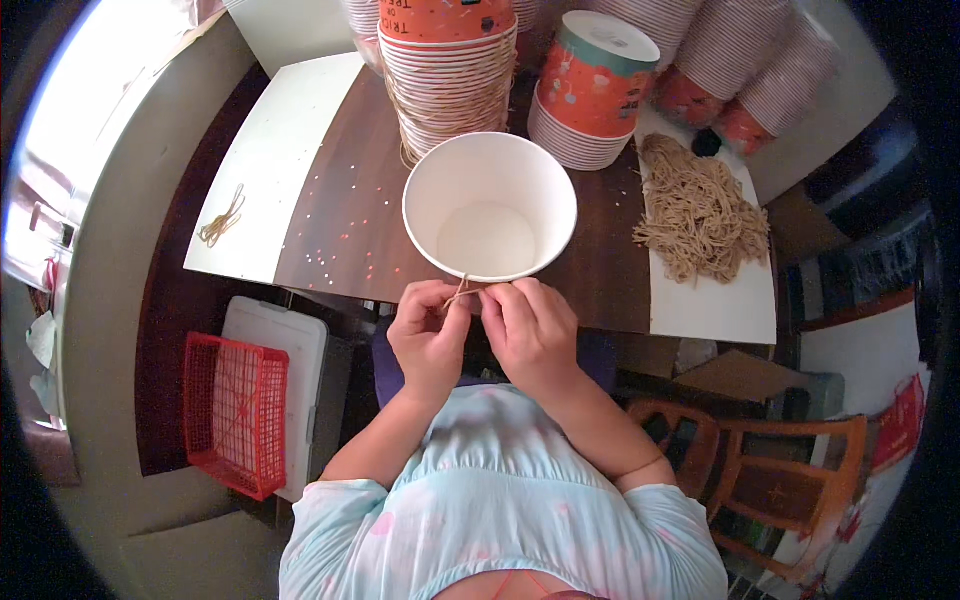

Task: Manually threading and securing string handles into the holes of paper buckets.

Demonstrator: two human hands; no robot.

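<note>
A white paper bucket stands at the table's near edge, its open mouth facing me. At its near rim, a thin tan cord comes through and runs between my two hands. My left hand pinches the cord between thumb and fingers, just left of where it leaves the rim. Close by on the right, my right hand has its fingertips pressed together on the other part of the cord. The exact crossing of the cord is partly hidden by my fingers.
Behind the bucket rises a tall stack of orange-and-white buckets with cords hanging on it. Beside it is a shorter stack. A heap of tan cords lies right, a small bundle left. Below left sits a red basket.
</note>
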